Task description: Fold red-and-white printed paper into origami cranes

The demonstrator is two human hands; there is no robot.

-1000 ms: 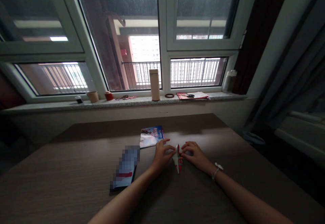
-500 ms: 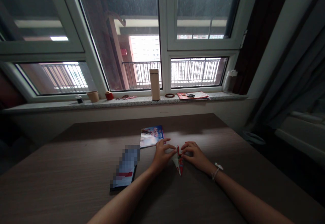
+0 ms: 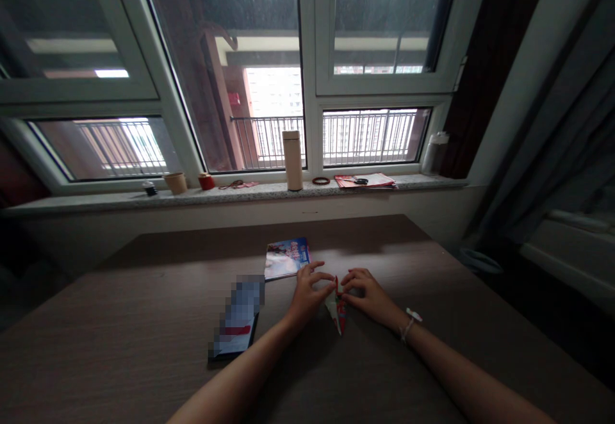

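A small piece of folded paper (image 3: 338, 314), red on one side and pale on the other, points toward me between my two hands. My left hand (image 3: 309, 291) pinches its far left edge with thumb and forefinger, the other fingers lifted. On the other side, my right hand (image 3: 364, 291) grips the paper's right edge with bent fingers near a raised red tip. The exact fingertip contact is small and partly hidden. Behind my left hand lies a blue and pink booklet (image 3: 287, 257). A phone (image 3: 235, 328), its screen partly blurred out, rests left of my left forearm.
The brown table (image 3: 144, 309) reaches toward the window. Along the stone sill (image 3: 240, 198) stand a beige flask (image 3: 293, 161), a paper cup (image 3: 175, 183), a red spool (image 3: 206, 182), a beaded bracelet (image 3: 321, 181), scissors (image 3: 361, 181) on red papers (image 3: 379, 181), and a pale bottle (image 3: 436, 155).
Both hands keep almost the same pose at the folded paper. The paper's near tip has shifted very slightly left and toward me.
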